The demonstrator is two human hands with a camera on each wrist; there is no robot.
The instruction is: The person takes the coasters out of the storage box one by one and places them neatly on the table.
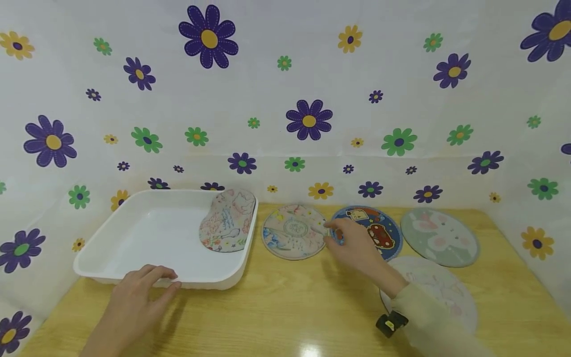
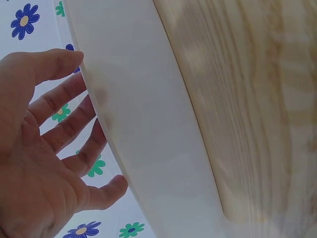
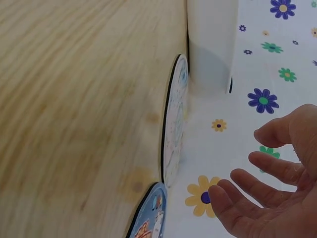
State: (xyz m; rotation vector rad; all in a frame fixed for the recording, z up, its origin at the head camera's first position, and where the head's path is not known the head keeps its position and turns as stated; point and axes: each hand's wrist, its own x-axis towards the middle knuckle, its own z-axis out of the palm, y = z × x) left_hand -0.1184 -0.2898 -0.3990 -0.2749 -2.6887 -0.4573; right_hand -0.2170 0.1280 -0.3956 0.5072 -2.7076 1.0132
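My left hand [image 1: 136, 300] rests its fingertips along the near rim of the white plastic tray [image 2: 143, 114]. In the left wrist view its fingers are spread and relaxed, some tips partly hidden behind the wall. My right hand [image 1: 354, 244] hovers with nothing in it, fingers apart, over the gap between a round pink floral mat [image 1: 292, 232] and a dark blue mat [image 1: 387, 225] with a cartoon bear. It partly covers the blue mat. Inside the tray, a pink patterned mat [image 1: 227, 223] with a curved, notched outline leans at the right wall.
At the right lies a grey-green mat [image 1: 441, 237] with a pale animal face. A pale pink mat [image 1: 461, 302] sits nearer, partly under my right sleeve [image 1: 439, 317]. The wooden table [image 1: 267, 322] meets a flower-printed sheet [image 1: 267, 99] at the back.
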